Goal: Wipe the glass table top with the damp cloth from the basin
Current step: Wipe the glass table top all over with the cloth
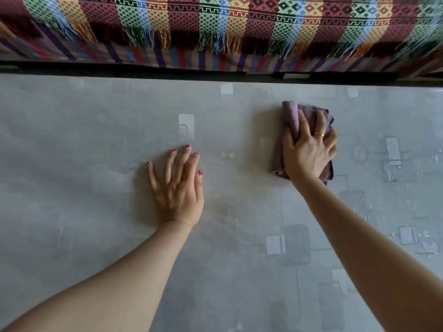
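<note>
The glass table top [84, 144] fills most of the head view, grey with pale square patches showing through. A folded mauve cloth [291, 116] lies flat on the glass at the right of centre, toward the far edge. My right hand [308, 152] presses down on the cloth with its fingers spread over it; a gold ring is on one finger. My left hand [178, 185] rests palm down on the bare glass left of centre, fingers apart, holding nothing. The basin is not in view.
A sofa draped with a multicoloured patterned throw [215, 22] with fringes runs along the far edge of the table. Wet streaks and droplets [393, 173] lie on the glass at the right side.
</note>
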